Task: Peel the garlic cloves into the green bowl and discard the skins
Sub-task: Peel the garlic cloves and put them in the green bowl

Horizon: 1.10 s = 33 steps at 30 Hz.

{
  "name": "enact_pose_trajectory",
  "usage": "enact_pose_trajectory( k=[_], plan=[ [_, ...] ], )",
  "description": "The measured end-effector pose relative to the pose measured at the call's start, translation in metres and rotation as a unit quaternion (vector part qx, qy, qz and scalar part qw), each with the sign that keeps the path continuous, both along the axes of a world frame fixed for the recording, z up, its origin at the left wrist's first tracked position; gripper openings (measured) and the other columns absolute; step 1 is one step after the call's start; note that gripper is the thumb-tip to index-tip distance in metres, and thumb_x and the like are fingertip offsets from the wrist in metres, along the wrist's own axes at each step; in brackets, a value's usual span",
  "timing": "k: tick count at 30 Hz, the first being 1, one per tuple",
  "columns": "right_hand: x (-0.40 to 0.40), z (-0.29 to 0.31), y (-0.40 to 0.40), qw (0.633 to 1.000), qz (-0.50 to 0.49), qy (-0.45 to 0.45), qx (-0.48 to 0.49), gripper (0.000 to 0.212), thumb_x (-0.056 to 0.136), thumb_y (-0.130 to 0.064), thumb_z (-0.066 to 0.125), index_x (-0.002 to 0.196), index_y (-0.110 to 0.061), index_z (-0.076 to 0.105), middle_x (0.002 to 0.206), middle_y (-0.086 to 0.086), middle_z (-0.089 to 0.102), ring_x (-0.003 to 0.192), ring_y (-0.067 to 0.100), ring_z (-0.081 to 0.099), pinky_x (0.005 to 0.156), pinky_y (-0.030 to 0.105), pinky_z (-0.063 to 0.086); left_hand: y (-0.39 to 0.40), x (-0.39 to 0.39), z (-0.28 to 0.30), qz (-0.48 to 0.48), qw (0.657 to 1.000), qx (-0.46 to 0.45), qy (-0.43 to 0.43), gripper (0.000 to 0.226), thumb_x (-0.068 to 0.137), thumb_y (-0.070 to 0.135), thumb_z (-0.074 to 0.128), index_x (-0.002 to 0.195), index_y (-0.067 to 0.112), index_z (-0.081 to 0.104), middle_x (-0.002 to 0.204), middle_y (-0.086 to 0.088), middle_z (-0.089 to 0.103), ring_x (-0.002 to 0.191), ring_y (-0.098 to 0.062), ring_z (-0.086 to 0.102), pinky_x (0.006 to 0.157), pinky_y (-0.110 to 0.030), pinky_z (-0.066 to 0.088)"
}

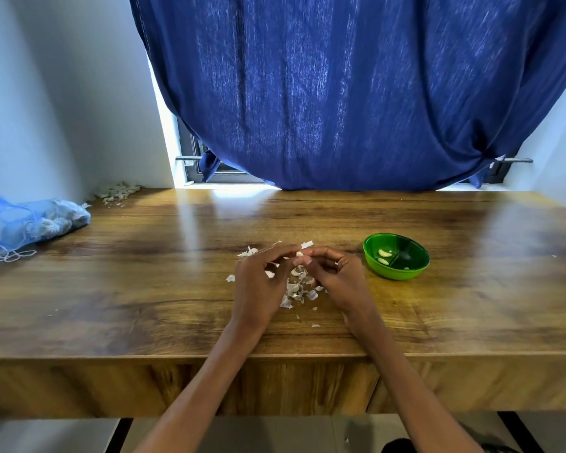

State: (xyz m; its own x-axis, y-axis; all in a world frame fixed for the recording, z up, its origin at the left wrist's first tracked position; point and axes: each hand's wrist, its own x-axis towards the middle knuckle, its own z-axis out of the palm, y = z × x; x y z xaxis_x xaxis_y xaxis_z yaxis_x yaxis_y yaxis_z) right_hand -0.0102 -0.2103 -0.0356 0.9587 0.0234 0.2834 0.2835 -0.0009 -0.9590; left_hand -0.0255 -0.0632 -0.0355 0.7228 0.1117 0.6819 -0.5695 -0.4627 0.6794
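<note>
Two or three peeled cloves [385, 255] are already lying in the green bowl [396, 256], so the task is looking partly done, early to middle by my guess. Going left to right: a blue mesh bag [40, 220] is sitting at the far left of the surface [144, 289], seemingly holding more garlic; a heap of old skins [118, 191] is lying in the back corner. At centre, the left hand [258, 279] and right hand [337, 276] are meeting just above the surface, both grips pinching one small garlic clove [299, 254] between the fingertips, a flake of skin sticking up from it. It is looking pale, half-stripped, papery. Loose skins [294, 291] are lying scattered under and between the hands, not yet discarded. The bowl is standing just right of the right hand, near but apart. Left to do: finishing this clove, dropping it in, any remaining cloves, clearing skins.
</note>
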Motion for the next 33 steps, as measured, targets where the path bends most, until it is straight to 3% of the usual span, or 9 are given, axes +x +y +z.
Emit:
enact_pose_trajectory(
  k=[3, 8, 13, 16, 21, 24, 29, 33],
  plan=[
    [0.001, -0.002, 0.000, 1.000, -0.014, -0.015, -0.023, 0.007, 0.088, -0.012, 0.077, 0.093, -0.016, 0.077, 0.087, -0.002, 0.079, 0.075, 0.004, 0.071, 0.059, 0.019, 0.052, 0.001, -0.001, 0.000, 0.018, 0.999, -0.033, -0.038, 0.028, 0.079, 0.009, 0.084, 0.098, 0.028, 0.077, 0.092, 0.025, 0.070, 0.087, 0.009, 0.069, 0.073, -0.010, 0.051],
    [-0.001, -0.003, 0.004, 0.994, -0.022, -0.081, -0.069, 0.005, 0.084, -0.017, 0.081, 0.088, -0.018, 0.078, 0.085, -0.008, 0.078, 0.080, 0.006, 0.073, 0.066, 0.019, 0.055, 0.002, -0.003, 0.002, 0.022, 0.996, -0.083, -0.021, 0.030, 0.075, 0.001, 0.084, 0.086, 0.028, 0.077, 0.076, 0.032, 0.068, 0.078, 0.005, 0.071, 0.069, -0.014, 0.056],
    [-0.001, -0.005, 0.003, 0.986, -0.022, -0.128, -0.107, 0.005, 0.087, -0.013, 0.078, 0.089, -0.017, 0.080, 0.084, -0.009, 0.078, 0.081, 0.006, 0.073, 0.073, 0.023, 0.058, 0.005, 0.000, -0.002, 0.027, 0.997, -0.076, -0.016, 0.026, 0.076, 0.000, 0.082, 0.084, 0.024, 0.081, 0.079, 0.020, 0.074, 0.075, 0.001, 0.073, 0.067, -0.024, 0.060],
    [0.002, -0.007, 0.003, 0.987, -0.017, -0.110, -0.116, 0.007, 0.089, -0.010, 0.075, 0.086, -0.016, 0.078, 0.079, -0.011, 0.076, 0.074, 0.001, 0.069, 0.069, 0.019, 0.053, 0.004, 0.001, -0.003, 0.017, 0.997, -0.070, -0.014, 0.022, 0.076, -0.004, 0.081, 0.082, 0.017, 0.083, 0.078, 0.012, 0.077, 0.074, -0.001, 0.073, 0.067, -0.025, 0.060],
    [0.006, -0.010, 0.004, 0.985, 0.001, -0.090, -0.145, 0.020, 0.098, -0.006, 0.063, 0.081, -0.017, 0.064, 0.069, -0.018, 0.067, 0.057, 0.002, 0.059, 0.060, 0.024, 0.049, 0.002, 0.003, -0.002, 0.006, 0.998, -0.063, -0.021, 0.025, 0.075, -0.007, 0.078, 0.080, 0.017, 0.082, 0.078, 0.011, 0.077, 0.077, -0.005, 0.073, 0.071, -0.028, 0.059],
    [0.007, -0.012, 0.006, 0.983, 0.007, -0.089, -0.162, 0.027, 0.101, -0.005, 0.056, 0.080, -0.021, 0.057, 0.065, -0.021, 0.062, 0.059, 0.001, 0.056, 0.060, 0.026, 0.045, 0.001, 0.004, -0.003, 0.011, 0.998, -0.059, -0.018, 0.024, 0.074, -0.006, 0.079, 0.080, 0.017, 0.083, 0.079, 0.011, 0.077, 0.080, -0.003, 0.072, 0.074, -0.024, 0.057],
    [0.008, -0.013, 0.005, 0.988, 0.029, -0.051, -0.145, 0.028, 0.104, -0.007, 0.049, 0.080, -0.019, 0.054, 0.067, 0.000, 0.058, 0.059, 0.014, 0.053, 0.061, 0.037, 0.045, -0.002, 0.006, -0.002, 0.018, 0.998, -0.046, -0.034, 0.027, 0.073, -0.006, 0.080, 0.080, 0.020, 0.082, 0.079, 0.023, 0.072, 0.083, 0.001, 0.069, 0.077, -0.017, 0.052],
    [0.008, -0.013, 0.007, 0.995, 0.077, 0.009, -0.067, 0.029, 0.106, -0.004, 0.045, 0.080, -0.015, 0.051, 0.067, -0.004, 0.056, 0.055, 0.008, 0.051, 0.061, 0.033, 0.042, 0.000, 0.008, -0.003, 0.018, 0.997, -0.018, -0.071, 0.027, 0.073, -0.007, 0.080, 0.080, 0.018, 0.082, 0.081, 0.020, 0.072, 0.082, -0.003, 0.070, 0.076, -0.024, 0.055]
  ],
)
